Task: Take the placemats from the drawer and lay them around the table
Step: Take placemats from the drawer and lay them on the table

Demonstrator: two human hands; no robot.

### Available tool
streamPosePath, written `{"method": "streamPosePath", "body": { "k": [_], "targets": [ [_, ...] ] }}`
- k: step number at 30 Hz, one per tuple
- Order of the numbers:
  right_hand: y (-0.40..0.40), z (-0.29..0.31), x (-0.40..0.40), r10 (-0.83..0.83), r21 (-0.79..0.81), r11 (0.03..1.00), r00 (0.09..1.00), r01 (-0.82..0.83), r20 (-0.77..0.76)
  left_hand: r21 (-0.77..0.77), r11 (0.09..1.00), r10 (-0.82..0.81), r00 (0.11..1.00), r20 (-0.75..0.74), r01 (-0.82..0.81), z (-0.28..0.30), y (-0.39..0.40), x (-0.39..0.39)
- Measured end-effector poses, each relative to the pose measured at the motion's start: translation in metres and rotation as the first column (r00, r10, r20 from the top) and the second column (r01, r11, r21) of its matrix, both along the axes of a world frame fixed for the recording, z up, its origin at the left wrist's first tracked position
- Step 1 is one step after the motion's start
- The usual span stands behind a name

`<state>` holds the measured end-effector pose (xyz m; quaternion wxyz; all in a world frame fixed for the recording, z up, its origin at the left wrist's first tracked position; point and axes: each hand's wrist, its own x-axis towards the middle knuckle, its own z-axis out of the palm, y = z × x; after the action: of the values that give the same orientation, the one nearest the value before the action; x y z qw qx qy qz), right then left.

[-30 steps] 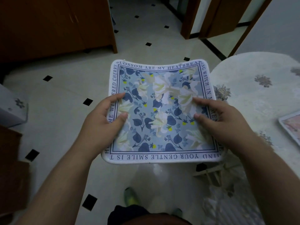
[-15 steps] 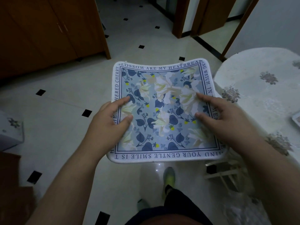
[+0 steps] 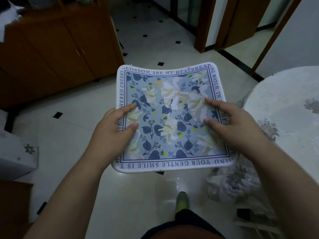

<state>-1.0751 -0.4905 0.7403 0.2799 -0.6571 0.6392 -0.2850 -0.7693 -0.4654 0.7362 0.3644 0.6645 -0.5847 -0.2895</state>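
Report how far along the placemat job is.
Done: one square blue floral placemat with a white lettered border is out of the drawer. In hand: left hand and right hand grip its sides, above the floor. Left: laying it on the round white-clothed table at right.

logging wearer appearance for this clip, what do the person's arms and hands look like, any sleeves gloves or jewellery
Both forearms are bare as far as the frame shows, with no sleeves in view. The left hand and right hand wear no gloves, and no rings, watch or bracelets show. The fingernails look short and unpainted.
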Motion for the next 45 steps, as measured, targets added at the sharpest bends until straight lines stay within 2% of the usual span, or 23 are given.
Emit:
{"method": "streamPosePath", "body": {
  "k": [11,21,34,45],
  "targets": [
    [-0.127,0.017,-0.055,0.008,-0.03,1.0,0.999,-0.009,-0.036,-0.044,0.999,0.009,0.998,-0.057,-0.012,0.006,-0.127,-0.053],
    [-0.187,0.004,-0.074,-0.089,-0.002,0.996,0.995,0.089,-0.044,-0.017,0.995,-0.098,0.989,-0.11,0.097,-0.008,-0.221,-0.069],
    [-0.316,-0.007,-0.013,-0.259,0.019,0.965,0.958,0.263,-0.124,0.009,0.963,-0.269,0.96,-0.08,0.271,-0.029,-0.403,-0.015],
    [-0.395,-0.012,0.026,-0.384,0.01,0.923,0.92,0.385,-0.079,-0.04,0.922,-0.387,0.921,-0.04,0.386,-0.021,-0.521,0.012]
  ]
}}
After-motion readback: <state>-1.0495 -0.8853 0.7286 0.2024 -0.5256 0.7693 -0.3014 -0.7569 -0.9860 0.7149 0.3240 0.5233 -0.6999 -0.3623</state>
